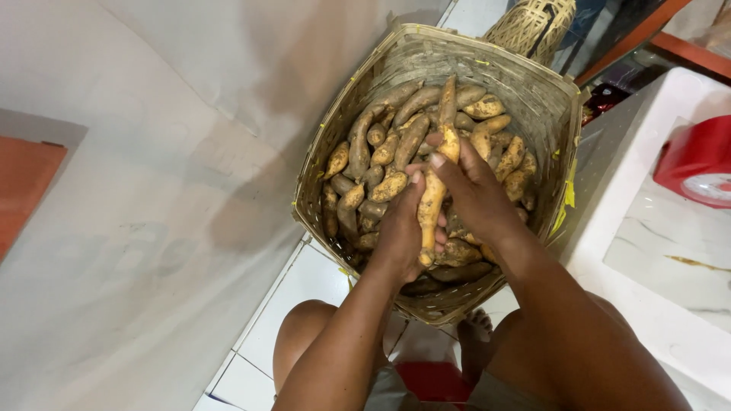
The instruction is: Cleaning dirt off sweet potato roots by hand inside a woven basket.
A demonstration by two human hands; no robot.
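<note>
While both hands grip it, a long, knobbly, soil-dusted sweet potato (435,179) stands upright above a woven bamboo basket (533,87) heaped with similar tubers (396,148); left hand (401,228) wraps its lower end, right hand (472,190) clasps higher.

white tiled floor (304,293) | red round object (697,156) | small woven basket (533,27)
</note>
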